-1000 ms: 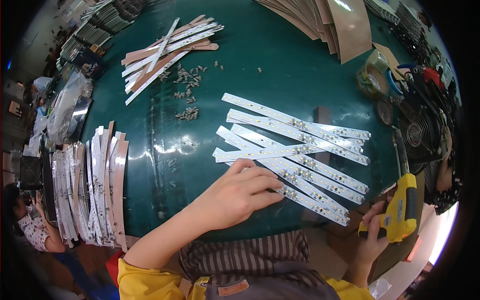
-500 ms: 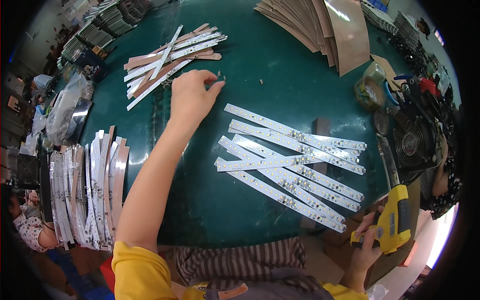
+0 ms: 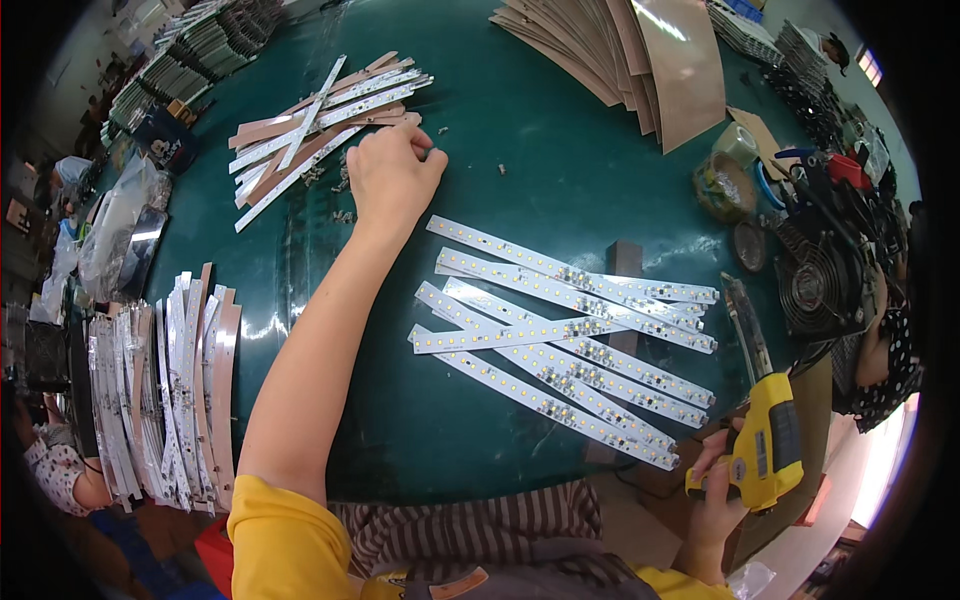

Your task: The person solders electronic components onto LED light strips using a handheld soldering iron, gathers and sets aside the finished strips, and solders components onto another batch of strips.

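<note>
My left hand (image 3: 393, 180) reaches over the green table with thumb and fingers drawn together. Whatever they may hold is too small or hidden to make out. Small metal parts (image 3: 343, 216) lie beside that hand, and one more small part (image 3: 443, 130) is just beyond its fingertips. In my right hand (image 3: 717, 490), at the lower right, is a yellow and black soldering gun (image 3: 770, 445), its long tip pointing away from me. Between the hands, several white LED strips (image 3: 520, 345) lie crossed over each other, dotted with yellowish LEDs.
Past my left hand lies a loose pile of strips (image 3: 320, 125); a denser row of strips (image 3: 165, 400) stands at the left edge. Brown boards (image 3: 680, 80) are stacked at the far right. A jar (image 3: 725, 185) and a black fan (image 3: 815, 285) stand on the right.
My left hand has shifted slightly right over the table, its thumb and fingers closer together. One small part near its fingertips no longer shows. The whole view has shifted a little.
</note>
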A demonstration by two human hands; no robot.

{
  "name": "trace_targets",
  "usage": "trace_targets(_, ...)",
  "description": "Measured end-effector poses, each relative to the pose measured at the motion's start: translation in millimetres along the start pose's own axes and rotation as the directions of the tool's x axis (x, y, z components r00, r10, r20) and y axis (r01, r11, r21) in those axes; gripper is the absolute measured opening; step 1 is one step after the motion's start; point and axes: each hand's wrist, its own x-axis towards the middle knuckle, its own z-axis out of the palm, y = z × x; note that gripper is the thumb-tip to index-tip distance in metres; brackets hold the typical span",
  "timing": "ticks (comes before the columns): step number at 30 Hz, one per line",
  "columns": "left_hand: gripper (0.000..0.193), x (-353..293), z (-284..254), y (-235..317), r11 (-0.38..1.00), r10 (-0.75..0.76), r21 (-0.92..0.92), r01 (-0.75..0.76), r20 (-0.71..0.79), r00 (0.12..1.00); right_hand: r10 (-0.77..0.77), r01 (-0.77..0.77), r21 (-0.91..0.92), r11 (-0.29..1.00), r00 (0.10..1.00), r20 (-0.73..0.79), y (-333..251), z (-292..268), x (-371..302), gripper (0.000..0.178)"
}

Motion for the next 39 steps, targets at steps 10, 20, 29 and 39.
trace_targets(10, 0.005, 35.6, 33.1, -12.6, 0.965, 0.256, 0.072, -0.252, -0.057, 0.965, 0.12, -0.119, 0.031, 0.992, 0.993, -0.011, 16.1, -20.1, -8.1, 0.054)
trace_targets(20, 0.005, -42.0, -45.2, 38.1, 0.957, 0.289, -0.025, -0.288, 0.101, 0.952, 0.166, -0.176, 0.141, 0.974, 0.983, 0.081, 8.9, -17.5, -11.7, 0.056)
trace_targets(29, 0.017, -173.4, -105.8, 90.9, 0.88, 0.029, -0.406, 0.248, 0.567, 0.823, 0.204, -0.24, 0.156, 0.958, 0.955, 0.214, 3.2, -14.0, -31.7, 0.057)
trace_targets(39, 0.014, -233.1, -79.3, 99.8, 0.953, 0.023, -0.301, 0.029, 0.166, 0.986, 0.3, -0.259, -0.151, 0.954, 0.843, 0.447, -21.5, -16.2, -38.5, 0.014)
